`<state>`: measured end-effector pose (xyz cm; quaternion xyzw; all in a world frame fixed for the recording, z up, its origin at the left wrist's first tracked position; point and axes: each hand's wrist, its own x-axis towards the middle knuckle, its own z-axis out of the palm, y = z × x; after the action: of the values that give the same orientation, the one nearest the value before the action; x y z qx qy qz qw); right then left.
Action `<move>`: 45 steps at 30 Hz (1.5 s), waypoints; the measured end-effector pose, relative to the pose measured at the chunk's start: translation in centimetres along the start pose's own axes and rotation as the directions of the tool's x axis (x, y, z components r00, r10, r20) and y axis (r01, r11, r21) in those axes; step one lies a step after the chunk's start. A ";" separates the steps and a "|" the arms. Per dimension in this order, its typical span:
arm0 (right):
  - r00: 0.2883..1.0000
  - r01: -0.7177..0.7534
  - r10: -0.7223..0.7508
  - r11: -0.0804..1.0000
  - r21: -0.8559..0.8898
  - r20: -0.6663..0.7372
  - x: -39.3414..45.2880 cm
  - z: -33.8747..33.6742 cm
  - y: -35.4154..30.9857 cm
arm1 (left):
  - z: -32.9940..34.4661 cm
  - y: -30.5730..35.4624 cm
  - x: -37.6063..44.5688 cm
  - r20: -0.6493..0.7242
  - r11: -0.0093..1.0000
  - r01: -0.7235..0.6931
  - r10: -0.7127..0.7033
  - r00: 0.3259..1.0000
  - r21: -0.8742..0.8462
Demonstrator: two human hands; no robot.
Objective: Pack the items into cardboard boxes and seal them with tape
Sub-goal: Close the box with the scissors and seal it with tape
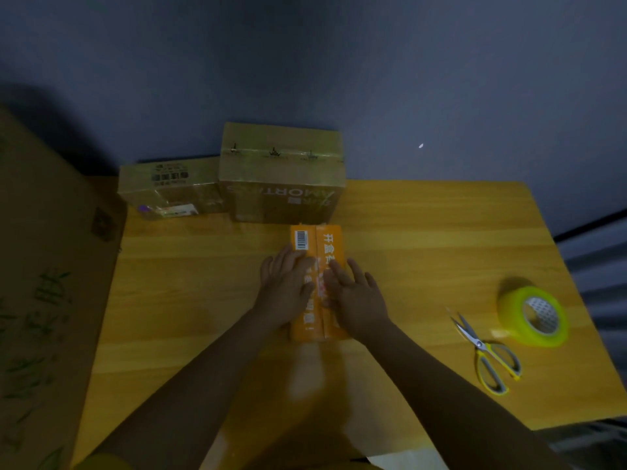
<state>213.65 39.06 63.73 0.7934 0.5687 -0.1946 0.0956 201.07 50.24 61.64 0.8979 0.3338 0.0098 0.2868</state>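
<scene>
My left hand (286,283) lies flat on the left flap of the orange box (317,283), fingers straight, pressing down. My right hand (353,293) does the same on the right flap. Neither grip is curled round anything; both are flat and just push. The box is right under my palms, in the middle of the surface (424,239), with the seam between the flaps running from 6 o'clock to 12 o'clock between my hands.

I think the flaps are shut but not taped yet. The tape roll (534,315) sits off at 3 o'clock, well apart from my hands, with the scissors (487,352) just beside it. At 12 o'clock, two brown boxes (281,171) by the wall look sealed with shiny tape already. So this orange one is left to tape.
</scene>
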 end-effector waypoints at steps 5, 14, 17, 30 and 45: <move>0.997 0.054 -0.043 0.984 0.167 -0.068 0.1 -0.8 0.7 | 0.2 0.7 0.8 0.123 0.973 -0.126 0.103 0.987 0.195; 0.995 0.043 -0.009 0.937 0.347 -0.099 -1.0 2.2 0.1 | -0.2 1.3 1.7 0.136 0.929 -0.126 0.083 0.987 0.348; 0.982 0.032 0.064 0.872 0.489 -0.179 -1.6 3.2 -0.7 | -1.2 1.3 2.7 0.150 0.906 -0.160 0.108 0.983 0.391; 0.949 -0.032 0.205 0.819 0.573 -0.240 -2.4 5.1 -2.9 | -0.4 -0.4 3.5 0.280 0.932 -0.193 0.105 0.954 0.307; 0.968 -0.085 0.129 0.975 0.204 -0.213 -3.4 5.3 -3.4 | 0.6 -0.2 2.6 0.167 0.867 -0.208 0.147 0.975 0.452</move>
<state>208.44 35.28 60.56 0.8456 0.5103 -0.1524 -0.0367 203.13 51.65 60.59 0.9661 0.2234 -0.1016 0.0807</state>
